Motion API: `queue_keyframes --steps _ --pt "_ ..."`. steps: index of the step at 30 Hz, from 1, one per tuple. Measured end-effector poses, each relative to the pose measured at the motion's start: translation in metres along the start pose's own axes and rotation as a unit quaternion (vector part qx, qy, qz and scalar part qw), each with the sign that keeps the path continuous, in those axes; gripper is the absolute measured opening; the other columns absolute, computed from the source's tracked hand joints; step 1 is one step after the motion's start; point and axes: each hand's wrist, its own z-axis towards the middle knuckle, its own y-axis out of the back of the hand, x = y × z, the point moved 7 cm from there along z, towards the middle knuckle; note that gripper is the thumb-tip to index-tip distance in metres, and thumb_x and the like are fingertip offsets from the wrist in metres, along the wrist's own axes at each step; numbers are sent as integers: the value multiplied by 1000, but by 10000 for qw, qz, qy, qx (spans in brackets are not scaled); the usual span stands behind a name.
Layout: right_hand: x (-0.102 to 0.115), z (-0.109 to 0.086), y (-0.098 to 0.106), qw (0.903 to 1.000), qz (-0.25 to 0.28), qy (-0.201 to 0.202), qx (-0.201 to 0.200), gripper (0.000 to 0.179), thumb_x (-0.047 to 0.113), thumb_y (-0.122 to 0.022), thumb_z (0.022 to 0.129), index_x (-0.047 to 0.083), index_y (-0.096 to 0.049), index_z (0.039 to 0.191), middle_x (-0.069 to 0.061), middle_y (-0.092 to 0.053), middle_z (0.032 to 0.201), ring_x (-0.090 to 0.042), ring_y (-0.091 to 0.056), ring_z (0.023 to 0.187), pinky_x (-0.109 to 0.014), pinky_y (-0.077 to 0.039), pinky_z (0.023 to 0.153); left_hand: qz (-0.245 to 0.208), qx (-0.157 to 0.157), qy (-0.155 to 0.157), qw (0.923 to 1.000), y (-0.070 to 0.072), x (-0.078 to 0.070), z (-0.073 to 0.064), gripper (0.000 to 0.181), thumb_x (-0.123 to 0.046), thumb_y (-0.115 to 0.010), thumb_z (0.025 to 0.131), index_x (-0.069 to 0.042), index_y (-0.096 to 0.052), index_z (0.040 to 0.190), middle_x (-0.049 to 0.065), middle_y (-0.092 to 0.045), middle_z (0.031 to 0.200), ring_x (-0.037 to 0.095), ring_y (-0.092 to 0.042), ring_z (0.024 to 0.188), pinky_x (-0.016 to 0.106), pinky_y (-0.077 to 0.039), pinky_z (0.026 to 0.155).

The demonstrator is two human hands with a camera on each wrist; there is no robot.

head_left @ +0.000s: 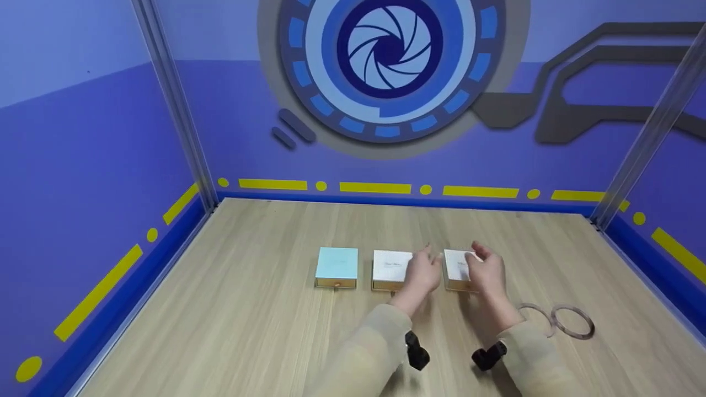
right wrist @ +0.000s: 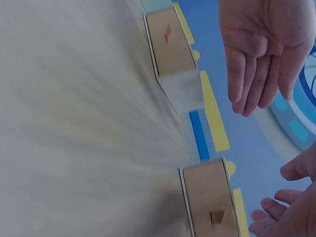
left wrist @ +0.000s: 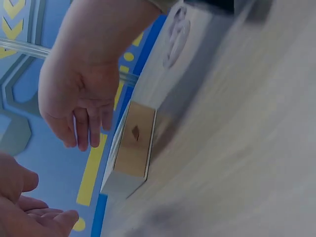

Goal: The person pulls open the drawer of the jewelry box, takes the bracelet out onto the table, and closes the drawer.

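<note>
Left hand (head_left: 423, 273) loosely spread, square white drawer box (head_left: 390, 267) at 9 o'clock; right hand (head_left: 488, 272) ditto, second white box (head_left: 456, 268) likewise.

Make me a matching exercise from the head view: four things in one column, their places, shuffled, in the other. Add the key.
Things
1. Light-blue square box
2. Pair of thin, round, dark rings
3. Left hand
4. Right hand

Places
A. Overlapping the right-hand white square box
B. Leftmost in the line of three
C. Overlapping the middle white square box
D. On the pale wood-grain tabletop, right of every box

Pairs: 1-B, 2-D, 3-C, 4-A
</note>
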Motion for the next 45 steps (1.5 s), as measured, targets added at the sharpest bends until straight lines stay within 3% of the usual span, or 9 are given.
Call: queue_keyframes --steps 7,14,16,20,22,25,27,29,45 --pt "-18 12 16 9992 -371 -133 -36 61 11 -44 105 -15 -22 156 -35 -26 163 -47 -21 156 -52 -21 130 -96 236 292 9992 -21 8 -2 46 -19 -54 108 8 -52 145 24 -59 146 37 -54 140 46 -45 117" --pt "-36 14 13 9983 -353 -434 192 61 6 -40 102 -17 -19 155 -37 -25 162 -47 -22 155 -52 -21 129 28 255 289 9993 -27 22 -1 41 -15 -58 105 8 -58 139 22 -57 150 36 -52 142 44 -44 118" --pt "-39 13 12 9987 -181 -429 204 61 2 -40 101 -17 -19 155 -38 -24 162 -46 -21 156 -52 -21 129 3 234 297 9993 -27 26 -1 40 -14 -59 104 8 -60 137 21 -54 152 34 -56 138 38 -53 107" --pt "-42 9 9 9983 184 -475 288 61 -2 -41 102 -17 -18 156 -37 -19 164 -45 -17 157 -51 -21 129 -57 189 363 9991 -26 33 -2 24 -15 -60 104 6 -66 95 21 -53 153 29 -59 127 29 -44 67" --pt "-42 7 6 9978 223 -508 360 61 -3 -41 102 -16 -18 156 -36 -19 165 -45 -17 157 -51 -22 129 -50 168 357 9992 -25 35 -3 32 -16 -61 104 1 -55 77 20 -54 153 29 -59 132 29 -43 66" --pt "-43 3 1 9970 258 -545 492 61 -3 -41 102 -15 -18 157 -35 -19 165 -44 -19 157 -51 -24 128 -28 146 233 9996 -25 35 -4 25 -16 -62 103 7 -66 94 21 -58 148 34 -55 140 33 -57 93" --pt "-43 -1 -1 9959 360 -573 598 61 -3 -41 102 -14 -17 157 -35 -19 166 -43 -21 156 -51 -26 128 -147 196 232 9994 -26 36 -5 35 -17 -62 103 11 -64 125 22 -55 150 35 -51 143 39 -49 113" --pt "-43 -4 -3 9949 450 -567 707 62 -4 -41 102 -14 -16 158 -35 -19 166 -42 -22 155 -50 -28 127 -255 250 207 9991 -28 36 -7 51 -16 -62 103 10 -50 146 25 -52 152 36 -49 144 43 -43 119" --pt "-42 -31 0 9925 51 -233 1202 61 0 -45 104 -16 -18 156 -37 -23 163 -45 -24 154 -55 -26 127 64 591 34 9982 -27 37 -28 58 -12 -60 104 11 -39 152 27 -39 161 38 -38 151 45 -36 124"
